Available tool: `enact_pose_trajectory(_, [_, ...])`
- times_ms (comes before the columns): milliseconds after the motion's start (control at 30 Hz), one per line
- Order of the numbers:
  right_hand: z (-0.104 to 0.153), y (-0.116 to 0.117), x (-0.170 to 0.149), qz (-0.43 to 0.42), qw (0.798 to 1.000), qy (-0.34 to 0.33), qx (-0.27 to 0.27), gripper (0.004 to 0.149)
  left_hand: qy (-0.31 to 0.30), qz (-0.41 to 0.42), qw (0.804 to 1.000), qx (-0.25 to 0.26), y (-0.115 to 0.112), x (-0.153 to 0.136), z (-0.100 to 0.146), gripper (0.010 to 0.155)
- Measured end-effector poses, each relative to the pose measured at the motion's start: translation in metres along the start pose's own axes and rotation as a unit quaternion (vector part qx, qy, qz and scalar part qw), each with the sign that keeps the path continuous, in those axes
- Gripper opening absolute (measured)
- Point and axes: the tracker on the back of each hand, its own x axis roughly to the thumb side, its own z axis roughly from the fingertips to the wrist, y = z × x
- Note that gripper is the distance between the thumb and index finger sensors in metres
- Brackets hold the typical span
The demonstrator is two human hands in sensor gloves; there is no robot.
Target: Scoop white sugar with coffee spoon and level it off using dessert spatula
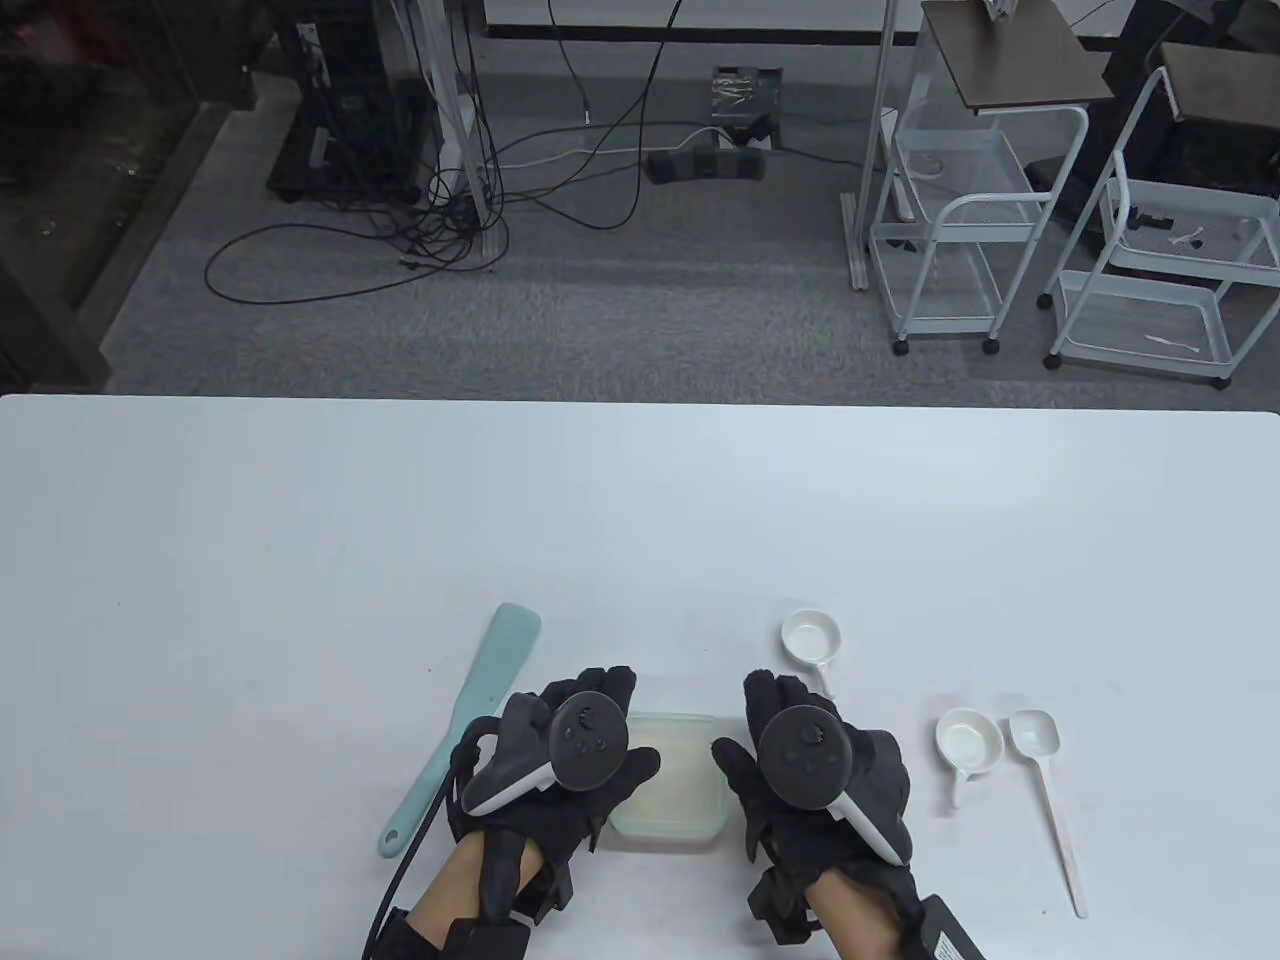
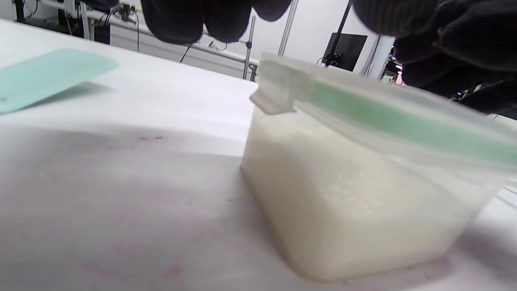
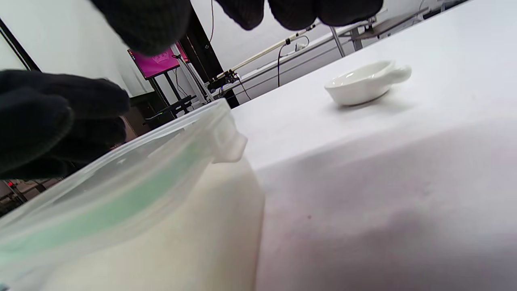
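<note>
the clear plastic tub of white sugar, its green-sealed lid still on, sits between the left hand and right hand; whether either hand grips it i cannot tell. lift the lid evenly from both side tabs. the mint spatula and white coffee spoon lie untouched beside.

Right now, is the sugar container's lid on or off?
On. The lid, with its green seal, sits over the sugar container; its corner tab hangs down in both wrist views.
</note>
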Motion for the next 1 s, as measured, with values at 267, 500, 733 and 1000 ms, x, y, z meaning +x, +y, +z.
enact_pose_trajectory(267, [0.003, -0.006, 0.005, 0.035, 0.999, -0.013, -0.016, 0.079, 0.017, -0.009, 1.000, 0.020, 0.005, -0.004, 0.002, 0.099])
enact_pose_trajectory(500, [0.004, -0.012, 0.003, 0.043, 0.999, -0.019, -0.019, 0.080, 0.030, -0.037, 0.997, 0.057, 0.013, 0.000, 0.003, 0.100])
enact_pose_trajectory(733, [0.004, -0.012, 0.003, 0.048, 0.999, -0.016, -0.018, 0.079, -0.061, 0.002, 0.998, -0.033, -0.002, 0.017, -0.003, 0.112])
enact_pose_trajectory(1000, [0.004, -0.014, 0.003, 0.040, 0.999, -0.018, -0.021, 0.080, -0.096, -0.050, 0.990, -0.094, -0.016, 0.027, -0.012, 0.135])
